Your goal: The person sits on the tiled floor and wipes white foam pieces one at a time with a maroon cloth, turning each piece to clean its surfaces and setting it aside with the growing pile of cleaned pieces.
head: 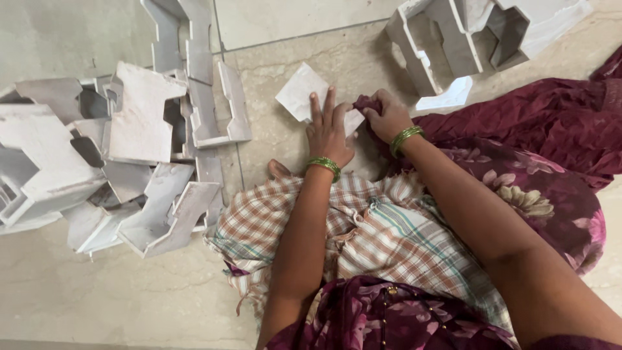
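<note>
The flat white tile [303,94] on the stone floor [129,298] serves as the landmark here. Well to the left of it lies a heap of white moulded pieces [129,155], angular shells with notched walls, stacked and leaning on one another; the heap's left edge is cut off by the frame.

The left hand [328,129] lies on the tile's lower right part, palm down and almost fully open, fingers straight and close together, pressing flat rather than gripping. A green bangle [324,165] sits at its wrist.

The tile lies flat and turned like a diamond, one corner pointing up and away from the person; its long axis seems to run from upper left to lower right, though the hands cover its lower right end, so its full outline is hard to make out.

Just right of the tile, the right hand [387,116] is curled nearly closed, fingertips pinched on a small wad of dark maroon cloth [368,104] that touches the tile's right edge (the thumb is hidden). It too wears green bangles [405,137].

Below the tile, a checked cloth [376,233] covers the lap. Up and to the right of the tile stands another white moulded piece [453,45], cut off at the top.
</note>
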A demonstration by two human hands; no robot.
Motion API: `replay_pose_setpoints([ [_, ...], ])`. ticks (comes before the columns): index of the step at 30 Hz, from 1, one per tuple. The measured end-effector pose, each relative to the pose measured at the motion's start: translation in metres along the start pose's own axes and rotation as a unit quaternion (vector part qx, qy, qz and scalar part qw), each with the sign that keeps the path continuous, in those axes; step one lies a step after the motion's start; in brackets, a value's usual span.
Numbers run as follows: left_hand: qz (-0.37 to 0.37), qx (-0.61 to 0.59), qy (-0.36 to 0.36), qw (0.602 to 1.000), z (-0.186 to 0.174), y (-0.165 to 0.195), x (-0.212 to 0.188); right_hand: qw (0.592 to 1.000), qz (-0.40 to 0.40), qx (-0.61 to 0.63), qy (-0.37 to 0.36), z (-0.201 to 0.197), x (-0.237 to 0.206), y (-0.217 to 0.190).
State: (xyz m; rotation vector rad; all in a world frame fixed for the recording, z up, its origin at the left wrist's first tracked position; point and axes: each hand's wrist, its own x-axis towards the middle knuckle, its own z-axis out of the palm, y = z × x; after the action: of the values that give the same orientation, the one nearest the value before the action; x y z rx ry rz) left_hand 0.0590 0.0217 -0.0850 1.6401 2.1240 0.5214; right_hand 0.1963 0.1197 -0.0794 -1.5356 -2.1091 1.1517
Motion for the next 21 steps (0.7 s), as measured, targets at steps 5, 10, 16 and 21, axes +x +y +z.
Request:
replay_pose_setpoints([
  [5, 0.014, -0.006, 0.014, 1.0, 0.004, -0.003, 0.001, 1.0, -0.011, 0.005, 0.009, -0.006, 0.003, -0.001],
  [10, 0.007, 0.006, -0.003, 1.0, 0.005, -0.005, -0.001, 0.999, 0.003, 0.029, -0.025, -0.016, 0.003, 0.001],
  [16, 0.022, 0.007, 0.017, 1.0, 0.005, -0.002, 0.003, 0.999, 0.002, -0.038, -0.013, -0.001, 0.002, 0.003],
  [21, 0.02, 0.009, 0.012, 1.0, 0.005, -0.003, 0.002, 0.999, 0.006, -0.024, -0.029, -0.015, 0.005, 0.004],
])
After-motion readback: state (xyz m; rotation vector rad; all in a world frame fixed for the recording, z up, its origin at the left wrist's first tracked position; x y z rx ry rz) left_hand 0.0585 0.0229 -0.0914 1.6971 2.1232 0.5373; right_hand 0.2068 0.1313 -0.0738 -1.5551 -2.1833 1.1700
